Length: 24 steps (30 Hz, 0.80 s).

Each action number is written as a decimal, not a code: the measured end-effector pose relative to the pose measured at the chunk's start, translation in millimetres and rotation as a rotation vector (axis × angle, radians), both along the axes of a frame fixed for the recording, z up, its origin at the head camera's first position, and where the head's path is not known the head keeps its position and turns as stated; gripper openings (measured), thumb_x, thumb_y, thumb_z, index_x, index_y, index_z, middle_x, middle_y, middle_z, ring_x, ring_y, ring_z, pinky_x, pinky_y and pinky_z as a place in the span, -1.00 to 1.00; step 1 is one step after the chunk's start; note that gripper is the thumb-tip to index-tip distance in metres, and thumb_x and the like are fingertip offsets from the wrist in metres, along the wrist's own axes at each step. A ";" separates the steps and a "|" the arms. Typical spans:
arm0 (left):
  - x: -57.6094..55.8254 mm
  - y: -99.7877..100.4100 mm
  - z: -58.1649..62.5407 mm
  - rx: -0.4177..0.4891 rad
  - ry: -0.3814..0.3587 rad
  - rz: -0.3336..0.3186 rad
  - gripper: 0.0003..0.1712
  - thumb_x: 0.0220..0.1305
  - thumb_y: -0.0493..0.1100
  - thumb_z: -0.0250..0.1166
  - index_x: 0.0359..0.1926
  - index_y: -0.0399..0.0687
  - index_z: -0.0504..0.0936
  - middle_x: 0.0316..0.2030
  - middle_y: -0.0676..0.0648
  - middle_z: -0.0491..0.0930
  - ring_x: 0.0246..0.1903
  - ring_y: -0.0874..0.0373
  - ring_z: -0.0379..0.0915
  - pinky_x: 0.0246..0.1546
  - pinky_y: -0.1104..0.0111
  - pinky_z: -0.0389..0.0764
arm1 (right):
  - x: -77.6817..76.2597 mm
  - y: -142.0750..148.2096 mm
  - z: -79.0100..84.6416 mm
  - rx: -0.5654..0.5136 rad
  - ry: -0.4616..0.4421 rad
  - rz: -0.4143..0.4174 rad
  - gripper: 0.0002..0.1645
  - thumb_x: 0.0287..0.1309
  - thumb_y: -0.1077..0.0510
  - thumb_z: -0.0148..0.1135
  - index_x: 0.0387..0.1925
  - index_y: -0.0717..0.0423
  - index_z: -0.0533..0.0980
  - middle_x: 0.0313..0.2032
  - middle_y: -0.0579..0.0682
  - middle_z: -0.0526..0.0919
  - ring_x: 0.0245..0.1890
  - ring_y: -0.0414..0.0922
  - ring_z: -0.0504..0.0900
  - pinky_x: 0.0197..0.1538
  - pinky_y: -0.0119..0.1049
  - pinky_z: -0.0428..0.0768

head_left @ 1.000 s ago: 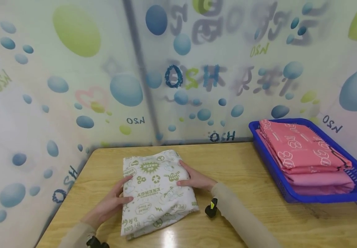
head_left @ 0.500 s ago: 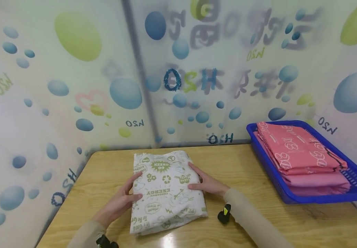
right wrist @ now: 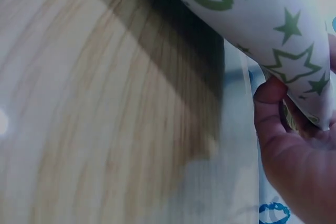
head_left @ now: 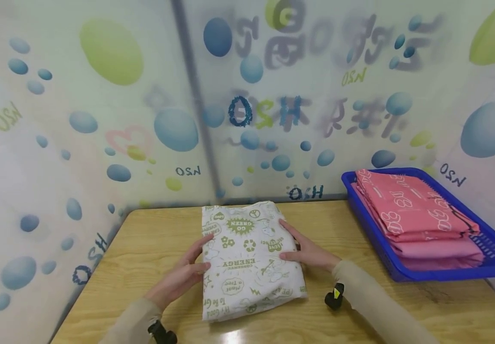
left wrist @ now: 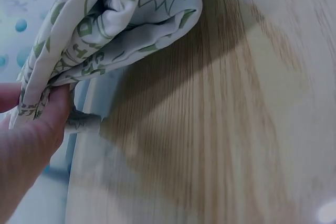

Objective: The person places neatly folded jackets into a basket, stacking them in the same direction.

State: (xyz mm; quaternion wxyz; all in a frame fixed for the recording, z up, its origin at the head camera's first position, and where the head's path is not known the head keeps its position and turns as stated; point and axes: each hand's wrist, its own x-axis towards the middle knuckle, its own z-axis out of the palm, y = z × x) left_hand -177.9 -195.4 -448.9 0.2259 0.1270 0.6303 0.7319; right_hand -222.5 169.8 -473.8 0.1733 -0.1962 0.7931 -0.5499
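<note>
A folded white cloth [head_left: 252, 277] with green lettering and drawings is held over the table, its printed face up. At its left side my left hand [head_left: 180, 277] grips the edge, thumb on one face and fingers on the other. My right hand [head_left: 312, 253] holds the opposite side edge in a similar way. Loose folded layers of the cloth [left wrist: 105, 35] show in the left wrist view, above the wood and casting a shadow. In the right wrist view my right hand [right wrist: 299, 145] has its thumb and fingers about the rounded end of the cloth [right wrist: 283, 40].
The wooden table [head_left: 144, 234] meets a patterned curtain wall [head_left: 256, 143] at its back edge. A blue plastic basket [head_left: 372, 239] stands at the right, with folded pink cloths [head_left: 406, 200] stacked in it.
Both hands have carried the white cloth to the right, and its lower folded edge shows less gap now. The basket and the pink cloths stay in place.
</note>
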 end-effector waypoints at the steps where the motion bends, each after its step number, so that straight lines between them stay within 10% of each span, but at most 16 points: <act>1: -0.4 2.4 -0.7 0.006 0.011 -0.008 -0.15 0.36 -0.45 0.00 0.53 0.08 -0.12 0.43 -0.22 -0.27 0.08 0.06 0.36 0.02 0.19 0.48 | 0.5 2.9 0.5 -0.005 0.000 -0.002 0.11 0.18 -0.03 0.34 0.52 -0.38 -0.18 0.51 0.07 -0.28 0.39 0.16 0.05 0.33 0.08 0.14; 24: -5.9 56.6 11.2 0.072 0.055 -0.045 -0.09 0.30 -0.52 -0.02 0.53 0.13 -0.11 0.44 -0.14 -0.25 0.06 0.01 0.43 0.06 0.23 0.47 | 17.3 52.1 21.9 -0.004 0.035 -0.060 0.02 0.23 0.03 0.28 0.52 -0.27 -0.12 0.49 0.13 -0.24 0.31 0.27 0.14 0.19 0.04 0.30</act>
